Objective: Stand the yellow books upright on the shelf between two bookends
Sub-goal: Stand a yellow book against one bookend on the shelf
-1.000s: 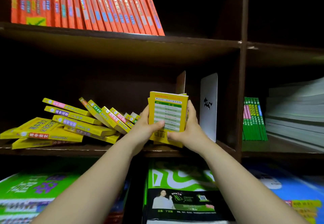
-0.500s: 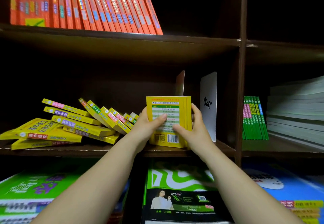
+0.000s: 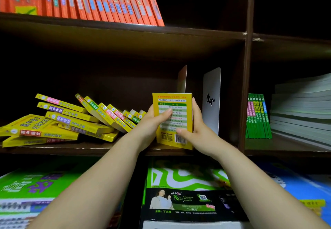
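We have the small stack of yellow books [image 3: 172, 119] down on the middle shelf [image 3: 100, 149] now. A second ago it was tipped and lifted off the board; now it stands upright with its bottom edge on the wood, back cover facing us. Our left hand [image 3: 152, 121] clasps the left side, thumb across the cover. Our right hand [image 3: 194, 130] presses the right edge, thumb low by the barcode. Both are closed on the stack. It sits just left of the white bookend [image 3: 211, 101], with a gap between the two. The second bookend [image 3: 182, 80] rises behind the stack; whether they touch we cannot tell. So the first batch looks placed, but we judge it needs a nudge right to meet its support. The toppled yellow books [image 3: 75, 119] lie heaped at the left, so most of the job remains. If we let go early, the stack may tip.
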`<state>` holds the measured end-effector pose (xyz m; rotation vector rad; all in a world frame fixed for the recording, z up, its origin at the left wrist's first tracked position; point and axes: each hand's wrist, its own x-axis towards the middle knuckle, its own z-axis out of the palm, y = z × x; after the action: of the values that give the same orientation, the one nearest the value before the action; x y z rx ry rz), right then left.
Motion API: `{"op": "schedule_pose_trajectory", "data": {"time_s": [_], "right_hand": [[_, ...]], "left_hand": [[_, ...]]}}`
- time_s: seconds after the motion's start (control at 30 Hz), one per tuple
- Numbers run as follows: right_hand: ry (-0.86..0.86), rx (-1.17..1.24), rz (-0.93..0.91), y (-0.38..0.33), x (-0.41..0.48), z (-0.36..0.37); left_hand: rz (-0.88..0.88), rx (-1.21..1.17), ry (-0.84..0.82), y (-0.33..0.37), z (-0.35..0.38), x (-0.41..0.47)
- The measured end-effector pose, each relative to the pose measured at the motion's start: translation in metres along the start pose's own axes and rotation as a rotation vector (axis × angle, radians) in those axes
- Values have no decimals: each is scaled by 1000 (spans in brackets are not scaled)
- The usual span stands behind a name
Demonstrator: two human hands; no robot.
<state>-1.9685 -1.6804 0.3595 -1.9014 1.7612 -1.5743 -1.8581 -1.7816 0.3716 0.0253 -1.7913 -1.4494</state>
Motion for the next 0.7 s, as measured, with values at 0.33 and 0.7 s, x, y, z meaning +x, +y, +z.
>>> {"op": "schedule_pose_trajectory", "data": {"time_s": [0.33,0.7], "right_hand": [[202,22,-38,-5,-9,-1],[663,-296,-4,-33,-34,-54]], "left_hand": [[102,43,-62,4,6,-1],[7,478,289,-7,26,26]]}}
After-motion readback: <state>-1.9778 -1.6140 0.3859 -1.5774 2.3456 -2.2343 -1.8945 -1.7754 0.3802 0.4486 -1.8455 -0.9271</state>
